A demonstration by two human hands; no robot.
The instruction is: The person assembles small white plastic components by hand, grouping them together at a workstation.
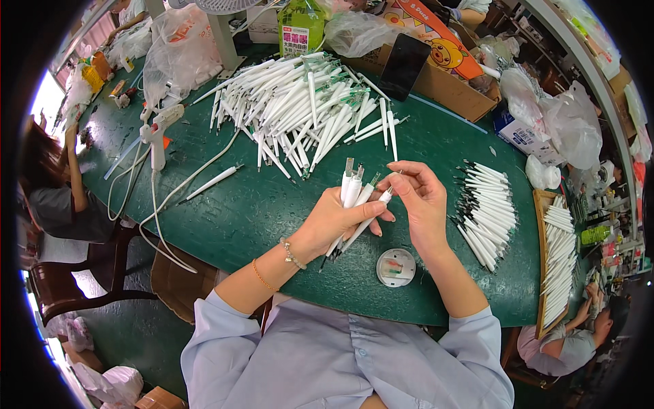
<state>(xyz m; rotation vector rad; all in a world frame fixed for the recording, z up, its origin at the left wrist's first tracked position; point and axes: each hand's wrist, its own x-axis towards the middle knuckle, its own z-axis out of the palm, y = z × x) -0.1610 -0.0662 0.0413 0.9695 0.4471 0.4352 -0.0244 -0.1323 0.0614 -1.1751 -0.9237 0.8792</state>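
My left hand point(328, 219) is wrapped round several white pen-shaped sticks point(353, 193), their upper ends showing clear and greenish parts, their dark tips pointing down. Close against it, my right hand point(424, 201) pinches with thumb and forefinger just above the end of one stick; whatever lies between the fingertips is too small to make out. Below the hands, a round white dish point(405, 278) holds small reddish and green bits. Ahead lies a large loose heap of similar white sticks point(286, 102), many with green ends. To the right is a neater pile of dark-tipped sticks point(489, 211).
A white glue gun point(158, 133) with looping cable stands on the green table point(272, 204) at left, near a single stick point(212, 183). A dark phone point(405, 67) leans on a cardboard box point(453, 102). Right stands a wooden tray point(543, 273) of sticks. People sit at both sides.
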